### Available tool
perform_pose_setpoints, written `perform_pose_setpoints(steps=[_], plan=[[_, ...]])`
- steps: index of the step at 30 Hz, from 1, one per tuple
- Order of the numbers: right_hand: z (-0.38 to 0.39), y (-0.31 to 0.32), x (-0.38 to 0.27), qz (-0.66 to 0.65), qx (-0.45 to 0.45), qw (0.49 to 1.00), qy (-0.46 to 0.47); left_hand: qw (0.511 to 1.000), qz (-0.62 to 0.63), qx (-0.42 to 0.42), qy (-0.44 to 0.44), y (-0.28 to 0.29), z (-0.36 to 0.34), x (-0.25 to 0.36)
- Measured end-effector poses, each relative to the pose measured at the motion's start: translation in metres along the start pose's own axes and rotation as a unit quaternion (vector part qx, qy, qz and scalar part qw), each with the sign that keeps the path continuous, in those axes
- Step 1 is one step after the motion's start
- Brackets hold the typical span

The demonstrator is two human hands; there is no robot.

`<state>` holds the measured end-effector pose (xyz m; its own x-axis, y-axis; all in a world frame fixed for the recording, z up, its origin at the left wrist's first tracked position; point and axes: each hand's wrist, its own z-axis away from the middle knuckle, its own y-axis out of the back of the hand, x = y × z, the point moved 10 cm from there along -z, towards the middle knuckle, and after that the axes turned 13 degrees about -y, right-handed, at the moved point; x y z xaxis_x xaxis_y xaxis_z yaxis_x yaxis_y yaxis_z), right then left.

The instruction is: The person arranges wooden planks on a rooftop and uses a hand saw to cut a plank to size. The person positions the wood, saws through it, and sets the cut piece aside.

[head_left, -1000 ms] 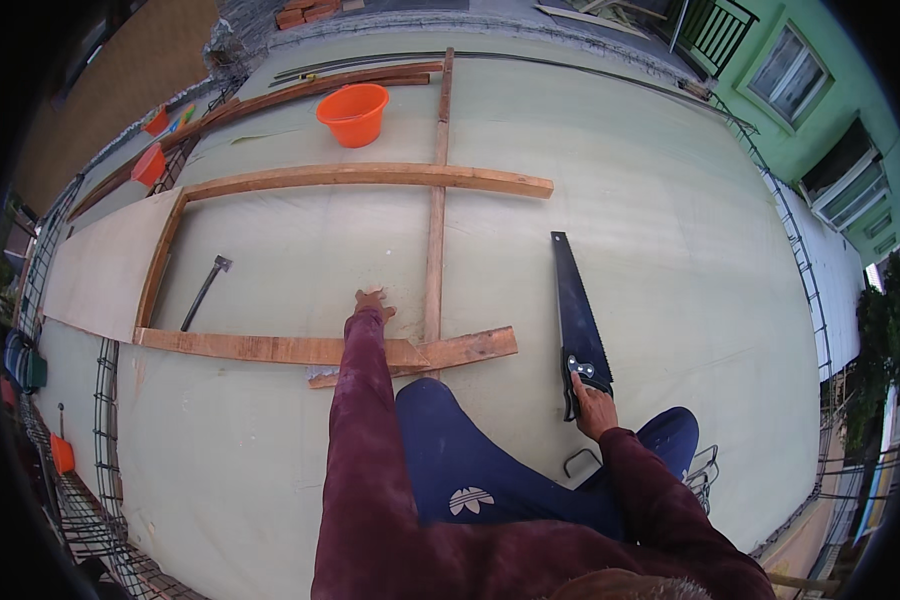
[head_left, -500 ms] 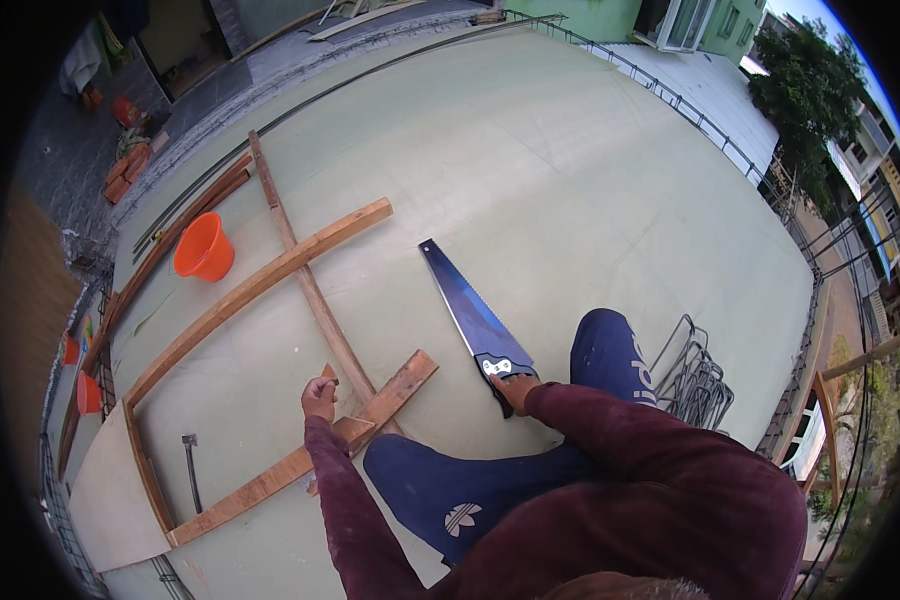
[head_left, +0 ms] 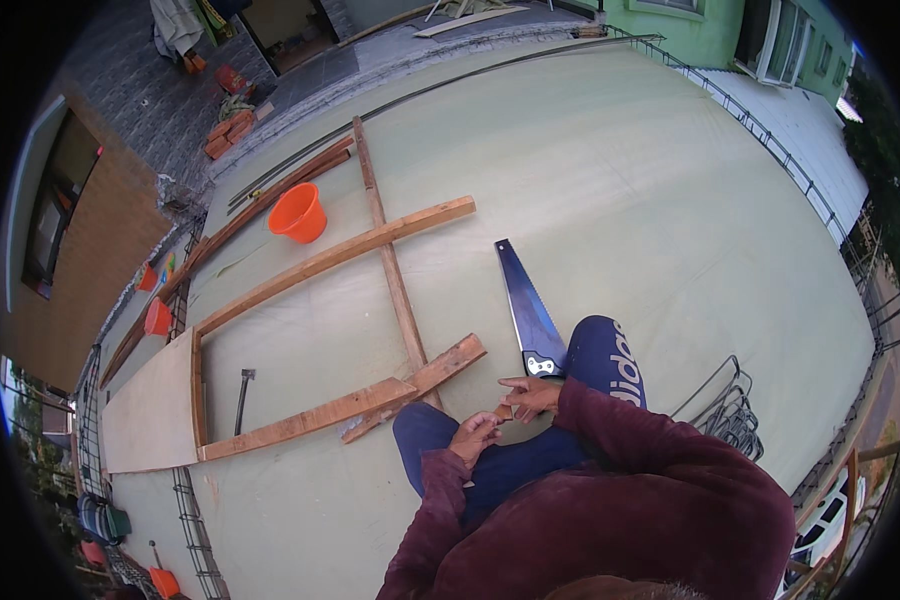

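My left hand is closed on a small reddish-brown wood offcut, held above my lap. My right hand is beside the offcut with its forefinger stretched out to the left; whether it touches the piece is hard to tell. Just beyond it lies a handsaw with a blue blade and a dark handle, flat on the pale green sheet. To the left of my knees, a sawn plank belongs to a wooden frame and meets a shorter board near its end.
A long beam crosses a thinner batten, with a plywood panel at their left. A hammer lies inside the frame. An orange bucket stands behind. Bent steel stirrups lie at the right.
My right hand has let go of the saw handle and come to the offcut. The left hand has brought the offcut from over the plank to my lap. The view has shifted.
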<state>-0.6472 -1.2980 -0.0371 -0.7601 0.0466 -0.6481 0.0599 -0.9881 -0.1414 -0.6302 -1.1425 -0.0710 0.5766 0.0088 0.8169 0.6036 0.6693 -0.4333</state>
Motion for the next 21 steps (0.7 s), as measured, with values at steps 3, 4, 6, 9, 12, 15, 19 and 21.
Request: perform_pose_setpoints(steps=[3, 4, 6, 9, 12, 15, 19, 21], plan=[[-0.013, -0.017, 0.010, -0.003, -0.065, 0.998, -0.022, 1.000, -0.011, 0.001, 0.012, 0.000, 0.003, -0.008], [-0.014, -0.020, 0.014, -0.020, -0.085, 0.996, -0.029, 1.000, -0.004, -0.018, 0.007, -0.005, -0.001, -0.008], [-0.013, -0.019, 0.014, -0.025, -0.105, 0.994, -0.032, 0.994, -0.075, -0.002, -0.074, -0.019, -0.003, 0.018], [-0.006, -0.053, -0.005, -0.002, -0.136, 0.991, 0.001, 0.962, -0.146, 0.128, -0.190, -0.011, 0.027, 0.051], [0.000, -0.087, -0.021, 0.037, -0.148, 0.988, 0.028, 0.930, -0.161, 0.198, -0.265, 0.006, 0.062, 0.079], [-0.016, -0.083, -0.020, 0.115, -0.056, 0.991, 0.050, 0.897, -0.048, 0.347, -0.269, 0.069, 0.111, 0.089], [-0.051, -0.048, 0.012, 0.362, 0.004, 0.931, 0.039, 0.822, 0.006, 0.505, -0.264, 0.190, 0.186, 0.058], [-0.069, -0.040, 0.027, 0.455, 0.002, 0.887, 0.078, 0.809, -0.015, 0.544, -0.224, 0.234, 0.205, 0.021]])
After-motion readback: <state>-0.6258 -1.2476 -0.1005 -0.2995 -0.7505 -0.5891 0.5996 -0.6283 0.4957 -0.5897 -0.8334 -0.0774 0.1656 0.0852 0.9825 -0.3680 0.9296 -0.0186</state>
